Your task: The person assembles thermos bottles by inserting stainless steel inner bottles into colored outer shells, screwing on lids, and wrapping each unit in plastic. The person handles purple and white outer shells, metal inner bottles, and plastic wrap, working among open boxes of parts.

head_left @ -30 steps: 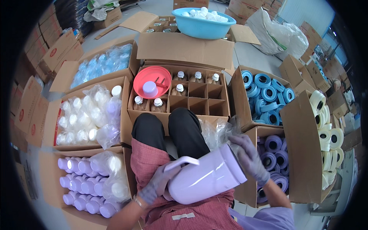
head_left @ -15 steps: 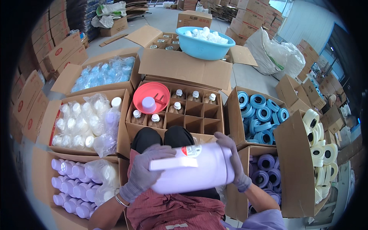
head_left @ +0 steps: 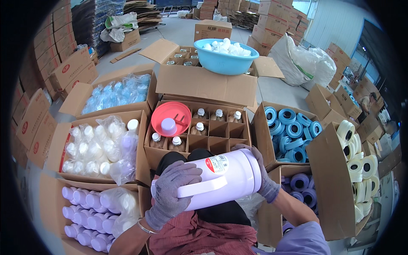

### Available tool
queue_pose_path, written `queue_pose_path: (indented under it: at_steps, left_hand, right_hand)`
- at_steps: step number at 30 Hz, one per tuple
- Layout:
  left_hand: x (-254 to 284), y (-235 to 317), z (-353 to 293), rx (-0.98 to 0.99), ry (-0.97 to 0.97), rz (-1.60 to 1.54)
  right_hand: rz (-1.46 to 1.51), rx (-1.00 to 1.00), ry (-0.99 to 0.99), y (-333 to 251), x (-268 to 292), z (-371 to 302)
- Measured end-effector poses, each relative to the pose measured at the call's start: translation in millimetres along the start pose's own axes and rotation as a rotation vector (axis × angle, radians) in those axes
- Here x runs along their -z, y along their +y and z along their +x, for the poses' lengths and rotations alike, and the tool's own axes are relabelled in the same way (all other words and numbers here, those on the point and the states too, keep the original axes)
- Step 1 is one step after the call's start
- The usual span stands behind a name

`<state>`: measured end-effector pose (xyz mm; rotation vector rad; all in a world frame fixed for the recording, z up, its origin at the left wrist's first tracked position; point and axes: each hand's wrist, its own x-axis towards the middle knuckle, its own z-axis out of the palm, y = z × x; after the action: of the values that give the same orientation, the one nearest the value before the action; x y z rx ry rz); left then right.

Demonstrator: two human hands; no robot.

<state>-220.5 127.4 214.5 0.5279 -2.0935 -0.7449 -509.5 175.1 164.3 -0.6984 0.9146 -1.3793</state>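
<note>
A lavender thermos jug [head_left: 238, 180] with a side handle and a red-and-white label lies sideways above my lap, its right end a little higher. My left hand [head_left: 173, 189], in a grey glove, grips its left end by the handle. My gloved right hand [head_left: 264, 180] is wrapped round the right end; its fingers are partly behind the jug. Just beyond stands a divided carton [head_left: 211, 149] with several silvery glass liners [head_left: 199, 128] in its compartments. On it rests a red dish [head_left: 182, 107] holding a lavender cup [head_left: 168, 126] and dark prong-like pieces.
At left are cartons of lavender cups [head_left: 94, 221], bagged white cups [head_left: 91, 148] and bagged blue parts [head_left: 119, 93]. At right, cartons hold blue rings [head_left: 293, 129], lavender rings [head_left: 299, 182] and cream rings [head_left: 356, 166]. A blue basin [head_left: 225, 61] with white pieces stands ahead.
The jug has tilted, its right end rising, and turned so the label shows more fully. Both hands have kept hold of it. The whole view has shifted slightly.
</note>
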Motion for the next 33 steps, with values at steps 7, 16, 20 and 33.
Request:
queue_pose_path:
  at_steps: [7,16,20,33]
  left_hand:
    - [13,-28,-36,0.612,-0.098,-0.243]
    - [-23,-10,-59,0.528,0.204,-0.245]
    - [-35,-3,-51,0.468,0.36,-0.414]
    - [-73,17,-132,0.593,0.34,-0.413]
  right_hand:
    - [-0.905,0.464,-0.345,-45,-34,-12]
    - [-0.582,0.104,-0.326,-35,-32,-42]
    - [-0.405,0.092,-0.149,-14,-20,-47]
    - [-0.957,-0.077,-0.389,-63,-41,-2]
